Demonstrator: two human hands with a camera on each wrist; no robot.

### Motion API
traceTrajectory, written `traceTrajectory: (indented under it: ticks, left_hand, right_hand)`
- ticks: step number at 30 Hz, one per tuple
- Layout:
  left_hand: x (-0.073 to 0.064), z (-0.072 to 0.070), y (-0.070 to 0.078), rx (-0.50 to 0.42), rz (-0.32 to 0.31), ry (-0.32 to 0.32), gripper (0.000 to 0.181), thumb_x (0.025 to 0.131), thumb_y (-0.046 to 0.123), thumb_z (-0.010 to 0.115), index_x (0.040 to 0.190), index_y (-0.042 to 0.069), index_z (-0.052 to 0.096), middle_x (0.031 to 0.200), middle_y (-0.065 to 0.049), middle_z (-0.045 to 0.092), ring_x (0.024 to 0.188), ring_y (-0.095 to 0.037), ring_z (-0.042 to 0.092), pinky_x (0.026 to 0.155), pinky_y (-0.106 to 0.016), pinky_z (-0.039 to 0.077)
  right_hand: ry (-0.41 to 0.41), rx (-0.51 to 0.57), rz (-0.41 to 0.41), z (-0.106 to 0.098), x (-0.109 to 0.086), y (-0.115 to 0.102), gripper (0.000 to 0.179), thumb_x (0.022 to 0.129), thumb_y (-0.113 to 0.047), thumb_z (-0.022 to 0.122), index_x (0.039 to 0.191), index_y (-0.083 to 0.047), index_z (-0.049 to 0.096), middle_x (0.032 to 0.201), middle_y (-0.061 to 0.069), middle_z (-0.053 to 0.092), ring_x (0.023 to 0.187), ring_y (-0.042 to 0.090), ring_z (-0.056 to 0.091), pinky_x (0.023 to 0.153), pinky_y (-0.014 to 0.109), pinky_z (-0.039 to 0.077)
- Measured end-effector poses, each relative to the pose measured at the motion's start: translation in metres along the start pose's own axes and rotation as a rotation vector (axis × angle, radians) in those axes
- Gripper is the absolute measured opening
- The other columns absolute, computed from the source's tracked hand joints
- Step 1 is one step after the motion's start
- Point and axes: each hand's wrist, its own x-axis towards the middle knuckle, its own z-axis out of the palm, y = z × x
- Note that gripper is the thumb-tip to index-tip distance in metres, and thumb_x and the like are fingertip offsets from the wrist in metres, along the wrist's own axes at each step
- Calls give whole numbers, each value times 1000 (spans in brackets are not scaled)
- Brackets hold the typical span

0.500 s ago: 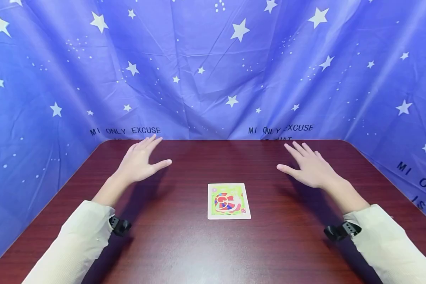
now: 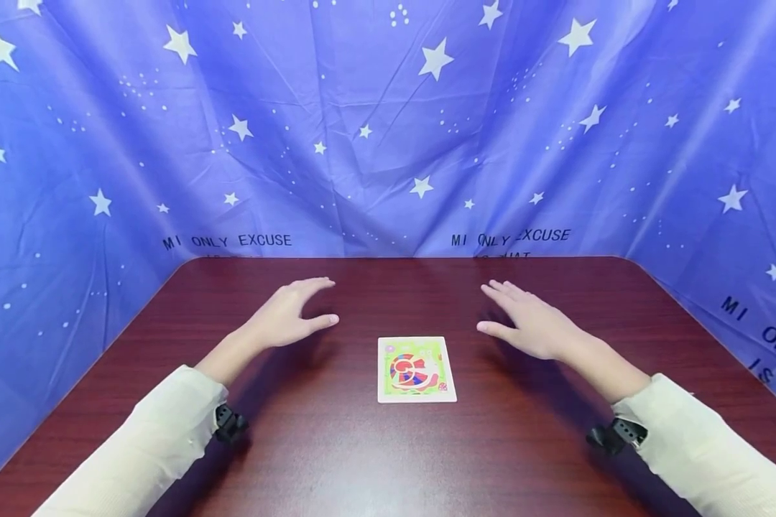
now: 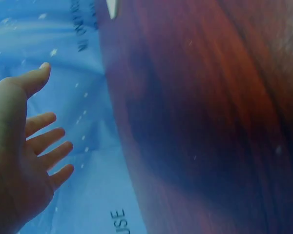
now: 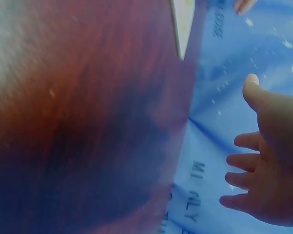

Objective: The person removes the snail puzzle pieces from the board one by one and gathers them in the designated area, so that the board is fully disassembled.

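A square puzzle board with a white border and a colourful snail-like picture on green lies flat on the table in the head view. To its upper left, my left hand hovers over the table with fingers stretched and thumb spread, holding nothing. My right hand is held likewise to the board's upper right, also with nothing in it. Neither hand touches the board. In the right wrist view a corner of the board shows at the top; the left wrist view catches only a small tip.
The dark red wooden table fills the lower part of the head view. Behind and at both sides hangs a blue curtain with white stars and black lettering. Each wrist carries a black strap.
Both hands have moved inward and slightly nearer, closer to the board from either side. The board stays in place on the table.
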Motion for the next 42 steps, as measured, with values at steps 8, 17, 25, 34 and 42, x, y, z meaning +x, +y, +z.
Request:
traceTrajectory:
  ticks: [8, 17, 25, 34, 42]
  left_hand:
    - [1, 23, 22, -25, 81, -94, 57, 85, 35, 68, 130, 3, 56, 137, -17, 56, 131, -33, 48, 109, -53, 37]
    - [1, 46, 52, -69, 69, -254, 55, 84, 36, 70, 129, 7, 57, 133, -10, 57, 127, -27, 51, 107, -47, 41]
    - [7, 58, 65, -24, 104, -271, 52, 82, 36, 72, 124, 9, 61, 119, -6, 60, 111, -22, 57, 97, -40, 47]
    - [11, 61, 72, 23, 131, -260, 46, 81, 37, 74, 116, 9, 66, 105, -3, 62, 97, -18, 56, 86, -34, 48]
    - [14, 59, 74, -38, 100, -282, 38, 77, 31, 78, 107, 9, 69, 100, -2, 63, 95, -17, 54, 84, -32, 48]
  right_hand:
    - [-37, 4, -105, 24, -3, -25, 67, 91, -42, 62, 143, -4, 43, 148, 19, 43, 140, 40, 36, 112, 55, 33]
    - [-115, -54, -243, 47, -14, -58, 65, 91, -44, 61, 141, -5, 46, 149, 14, 44, 139, 34, 40, 110, 49, 38]
    - [-152, -42, -342, 51, -19, -77, 57, 95, -45, 54, 140, -11, 48, 147, 12, 47, 134, 34, 46, 105, 49, 44]
    - [-146, -49, -389, 58, -10, -81, 50, 96, -34, 56, 142, -17, 47, 148, 10, 47, 135, 28, 47, 99, 45, 49]
    - [-151, -17, -398, 58, -7, -85, 45, 97, -24, 55, 140, -15, 50, 146, 12, 48, 131, 28, 52, 94, 40, 52]
